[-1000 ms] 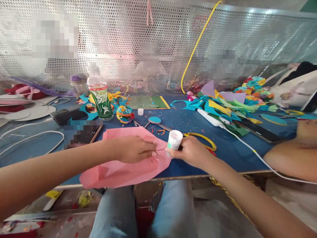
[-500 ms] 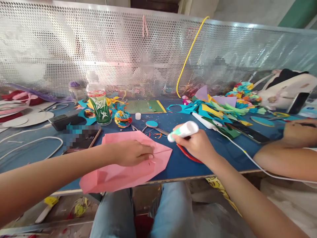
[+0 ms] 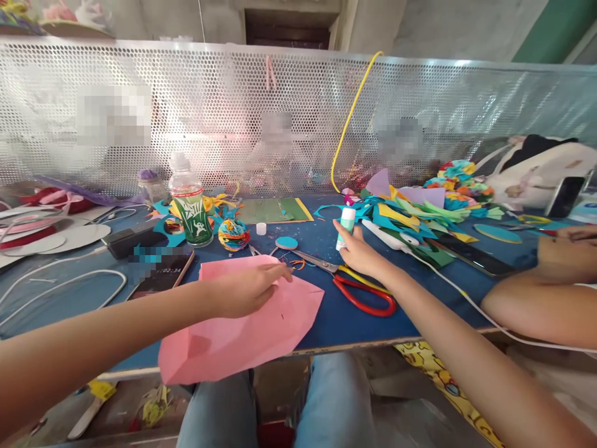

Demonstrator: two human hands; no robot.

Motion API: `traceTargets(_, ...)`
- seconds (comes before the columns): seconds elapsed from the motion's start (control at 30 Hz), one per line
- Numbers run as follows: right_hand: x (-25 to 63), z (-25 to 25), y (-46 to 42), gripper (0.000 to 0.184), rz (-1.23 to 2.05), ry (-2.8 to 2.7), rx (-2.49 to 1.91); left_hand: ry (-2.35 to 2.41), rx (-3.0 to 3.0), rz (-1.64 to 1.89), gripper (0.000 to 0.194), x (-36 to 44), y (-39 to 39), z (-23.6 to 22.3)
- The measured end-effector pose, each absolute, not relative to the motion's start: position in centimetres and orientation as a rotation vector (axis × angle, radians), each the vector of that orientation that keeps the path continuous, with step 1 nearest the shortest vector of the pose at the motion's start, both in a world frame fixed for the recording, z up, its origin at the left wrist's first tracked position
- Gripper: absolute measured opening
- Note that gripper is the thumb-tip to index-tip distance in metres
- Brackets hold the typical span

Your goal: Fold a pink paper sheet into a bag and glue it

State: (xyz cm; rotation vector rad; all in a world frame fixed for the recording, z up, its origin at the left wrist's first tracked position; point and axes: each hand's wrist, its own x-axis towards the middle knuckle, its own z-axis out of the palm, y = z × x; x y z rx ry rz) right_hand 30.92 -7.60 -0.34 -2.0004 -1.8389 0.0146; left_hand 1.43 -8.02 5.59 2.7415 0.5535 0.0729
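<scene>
Here, the person's left hand lies palm down on a sheet of pink paper, its fingers loosely together and pointing across the sheet's upper part; the right hand pinches a white and green glue stick between thumb and fingers, upright and to the right of the paper. The pink paper lies at the near edge of the blue counter, its lower left part reaching past that edge above the person's legs; a small dark mark shows on it.

Scissors with one red and one yellow handle lie open just right of the paper, near the right hand; beyond the sheet are a blue disc, a small white cap and a multicoloured ball, with a green-labelled bottle to the ball's left; a phone lies left of the paper.

Farther right, a heap of coloured paper scraps sits behind a second phone; another person's arm rests at the counter's right side; a perforated panel stands along the back.
</scene>
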Motion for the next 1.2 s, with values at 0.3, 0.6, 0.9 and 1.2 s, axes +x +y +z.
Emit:
traceTargets(0.3,30.9,-0.4,-9.6,0.047,-0.204,-1.922,-2.171,0.996,2.693,0.160,0.022,1.4,-8.4,6.6)
traceTargets(0.6,31.4,-0.3,-9.3,0.040,0.132,-1.923,-1.957,0.997,2.601,0.176,0.022,1.9,-8.5,6.3)
traceTargets(0.9,28.9,0.7,-16.4,0.036,-0.090,-1.945,-1.878,1.235,1.745,-0.061,0.052,3.4,-9.1,5.8)
traceTargets(1.2,26.0,1.6,-15.4,0.031,0.248,-2.344,-1.661,1.280,1.670,-0.121,0.021,5.6,-8.9,6.0)
